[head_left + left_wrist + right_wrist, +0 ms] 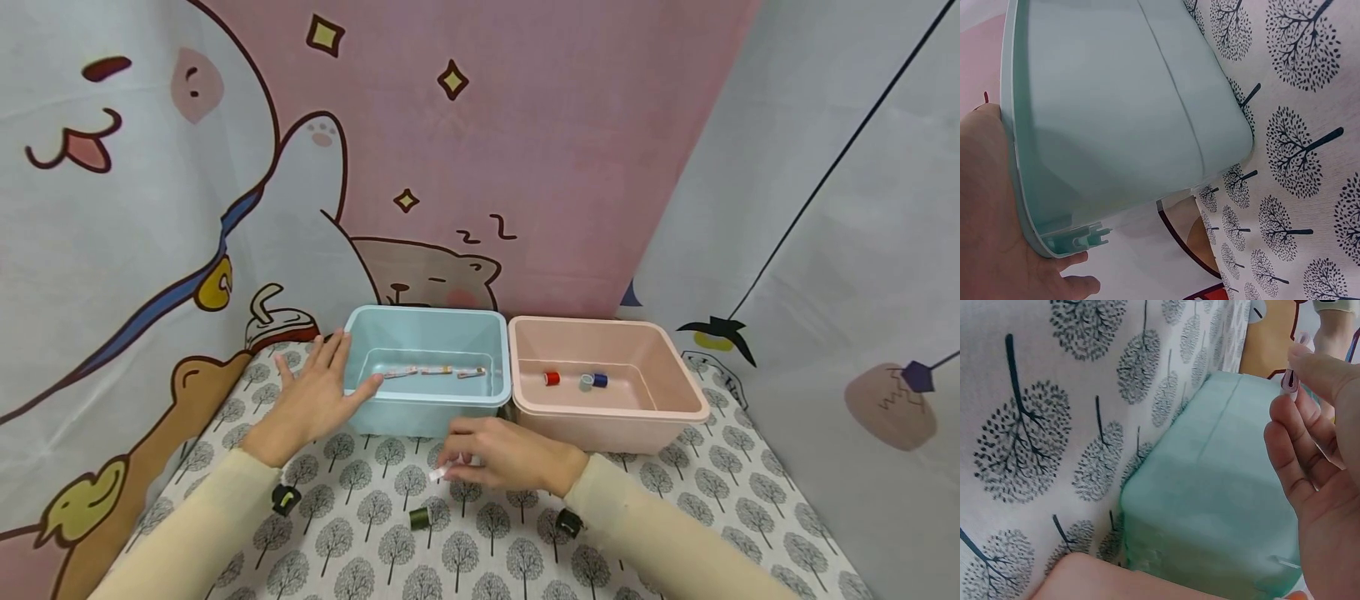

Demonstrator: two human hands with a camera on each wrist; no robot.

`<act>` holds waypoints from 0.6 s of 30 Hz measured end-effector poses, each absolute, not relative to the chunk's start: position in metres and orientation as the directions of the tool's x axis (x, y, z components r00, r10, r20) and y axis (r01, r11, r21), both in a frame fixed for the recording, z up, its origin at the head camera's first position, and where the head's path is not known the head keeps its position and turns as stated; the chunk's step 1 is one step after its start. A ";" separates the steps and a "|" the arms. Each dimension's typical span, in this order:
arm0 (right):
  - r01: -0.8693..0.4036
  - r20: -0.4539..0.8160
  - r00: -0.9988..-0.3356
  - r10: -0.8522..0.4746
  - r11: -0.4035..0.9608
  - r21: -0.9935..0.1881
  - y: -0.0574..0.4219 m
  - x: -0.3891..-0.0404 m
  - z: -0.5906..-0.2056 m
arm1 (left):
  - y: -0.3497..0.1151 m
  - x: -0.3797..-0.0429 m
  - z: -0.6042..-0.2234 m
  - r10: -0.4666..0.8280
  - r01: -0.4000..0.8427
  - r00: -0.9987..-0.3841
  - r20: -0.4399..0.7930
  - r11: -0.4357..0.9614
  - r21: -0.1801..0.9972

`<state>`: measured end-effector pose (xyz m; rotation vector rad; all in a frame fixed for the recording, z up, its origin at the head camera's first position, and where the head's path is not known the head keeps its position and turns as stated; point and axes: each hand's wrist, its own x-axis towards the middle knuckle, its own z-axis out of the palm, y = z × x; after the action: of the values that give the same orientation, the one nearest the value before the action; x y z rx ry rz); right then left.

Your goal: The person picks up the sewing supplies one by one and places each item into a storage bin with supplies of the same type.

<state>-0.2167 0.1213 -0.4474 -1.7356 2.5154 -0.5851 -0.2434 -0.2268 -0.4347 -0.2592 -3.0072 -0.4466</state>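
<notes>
Left hand (pixel 318 402) resting spread-fingered against blue bin (pixel 420 418), light steadying probably sufficing. Green spool (pixel 419 518) lying on cloth (pixel 480 587). Small pale bundle (pixel 438 474) hanging near blue bin, right hand (pixel 498 454) pinching it; gentle pressure likely avoiding squashing.

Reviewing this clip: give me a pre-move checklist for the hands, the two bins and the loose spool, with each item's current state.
1. Right hand pinches the small pinkish bundle: ok.
2. Left hand touches the blue bin at its left end: ok.
3. Blue bin's top open, three small strips lined up inside: ok.
4. Red spool, blue spool and pale spool inside the pink bin: ok.
5. Green spool in a bin: not ok, it lies on the cloth.
6. Held bundle matches the strips: cannot tell, fingers partly cover it.
</notes>
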 end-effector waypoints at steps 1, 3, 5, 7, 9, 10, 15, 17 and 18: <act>-0.897 0.189 -0.375 -0.907 0.304 -0.322 0.121 -0.217 -0.446 | -0.227 -0.243 -0.435 0.154 0.180 -0.982 0.114 0.943 0.280; -0.897 0.194 -0.373 -0.908 0.299 -0.326 0.121 -0.217 -0.444 | -0.227 -0.243 -0.435 0.154 0.180 -0.982 0.113 0.943 0.280; -0.897 0.199 -0.371 -0.907 0.294 -0.331 0.121 -0.218 -0.441 | -0.227 -0.243 -0.435 0.153 0.179 -0.982 0.112 0.943 0.281; -0.896 0.204 -0.369 -0.907 0.289 -0.336 0.121 -0.219 -0.439 | -0.226 -0.243 -0.435 0.154 0.180 -0.982 0.111 0.942 0.283; -0.898 0.212 -0.366 -0.906 0.284 -0.337 0.120 -0.220 -0.436 | -0.226 -0.243 -0.435 0.153 0.179 -0.982 0.110 0.941 0.285; -0.899 0.218 -0.365 -0.905 0.282 -0.334 0.120 -0.220 -0.435 | -0.226 -0.243 -0.435 0.153 0.179 -0.982 0.111 0.941 0.287; -0.911 0.237 -0.352 -0.906 0.273 -0.309 0.118 -0.221 -0.427 | -0.226 -0.243 -0.434 0.150 0.176 -0.982 0.112 0.943 0.282; -0.916 0.241 -0.347 -0.906 0.271 -0.296 0.117 -0.221 -0.425 | -0.226 -0.243 -0.435 0.150 0.176 -0.982 0.113 0.944 0.280; -0.918 0.244 -0.345 -0.906 0.272 -0.288 0.117 -0.221 -0.423 | -0.226 -0.243 -0.435 0.150 0.176 -0.982 0.112 0.944 0.280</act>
<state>-0.2210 0.1173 -0.4231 -1.8152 2.5299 -0.6078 -0.2434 -0.2263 -0.4348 -0.2529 -3.0086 -0.4453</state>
